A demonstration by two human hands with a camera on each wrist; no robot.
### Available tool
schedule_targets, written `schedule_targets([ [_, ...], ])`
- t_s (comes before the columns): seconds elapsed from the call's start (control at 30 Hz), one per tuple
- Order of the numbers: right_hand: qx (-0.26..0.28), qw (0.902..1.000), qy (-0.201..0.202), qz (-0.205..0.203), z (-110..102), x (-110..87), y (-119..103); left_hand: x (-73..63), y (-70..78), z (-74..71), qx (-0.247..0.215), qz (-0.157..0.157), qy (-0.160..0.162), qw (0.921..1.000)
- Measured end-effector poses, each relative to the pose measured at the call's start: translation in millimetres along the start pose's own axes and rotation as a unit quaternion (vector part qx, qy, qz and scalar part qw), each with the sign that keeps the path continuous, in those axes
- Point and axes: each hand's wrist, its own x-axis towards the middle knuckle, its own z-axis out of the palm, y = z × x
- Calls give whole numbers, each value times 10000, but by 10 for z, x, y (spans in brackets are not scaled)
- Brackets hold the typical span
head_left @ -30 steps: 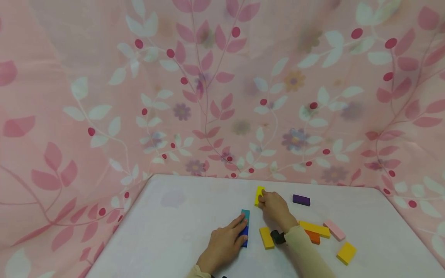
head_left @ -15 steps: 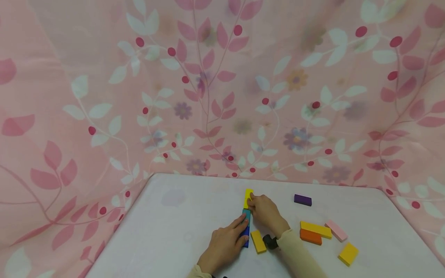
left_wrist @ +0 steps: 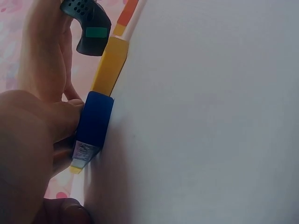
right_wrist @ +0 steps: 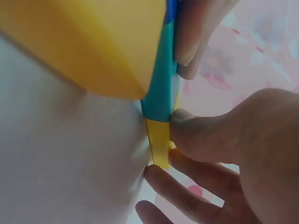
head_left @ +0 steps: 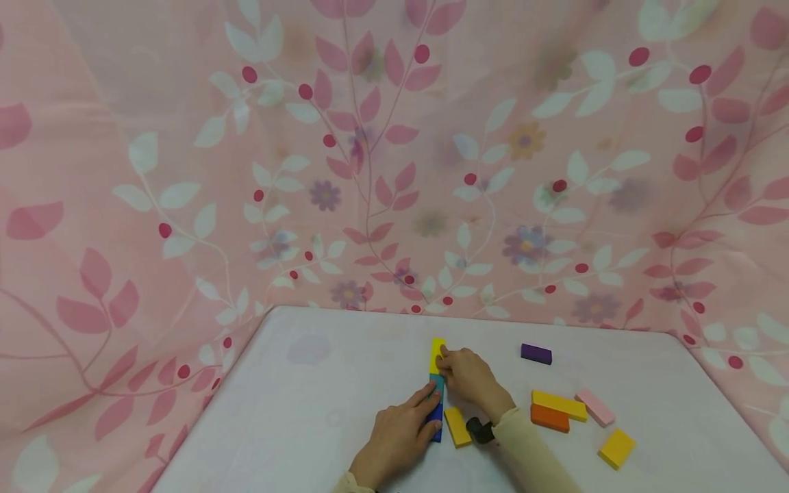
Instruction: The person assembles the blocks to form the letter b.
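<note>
A bright yellow block [head_left: 437,346] lies end to end with a teal block [head_left: 437,378] and a dark blue block [head_left: 437,412], forming one straight row. My right hand [head_left: 471,375] pinches the yellow block between thumb and fingers; the right wrist view shows its near end against the teal one. Across the teal and blue blocks rests my left hand [head_left: 397,433], fingers extended on the teal block and thumb touching the blue block [left_wrist: 95,120]. Just right of the row, under my right wrist, lies an amber-yellow block [head_left: 458,427].
On the white table [head_left: 320,397], to the right, are a long yellow block [head_left: 559,405], an orange block [head_left: 550,418], a pink block [head_left: 595,407] and a short yellow block [head_left: 616,448]. Farther back lies a purple block [head_left: 536,354]. A pink floral cloth [head_left: 370,171] hangs behind.
My right hand has brought the bright yellow block leftward until it meets the teal block's far end. The amber-yellow block has shifted left, nearer the row. My left hand stays in place.
</note>
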Motion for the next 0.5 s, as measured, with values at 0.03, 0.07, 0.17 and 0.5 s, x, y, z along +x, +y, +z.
schedule_targets([
  [0.03, -7, 10000, -15, -19, -3, -9, -4, -7, -1, 2, -1, 14, -2, 10000],
  [0.07, -9, 10000, -34, -9, -4, -18, -8, -15, 1, 3, 39, 34, 12, 10000],
  [0.17, -18, 9999, -114, -23, -7, -47, -20, -52, 3, 9, 130, 77, 44, 9999],
  [0.5, -290, 9994, -102, -137, 12, -120, -72, -142, 39, 17, -40, 39, -56, 10000],
])
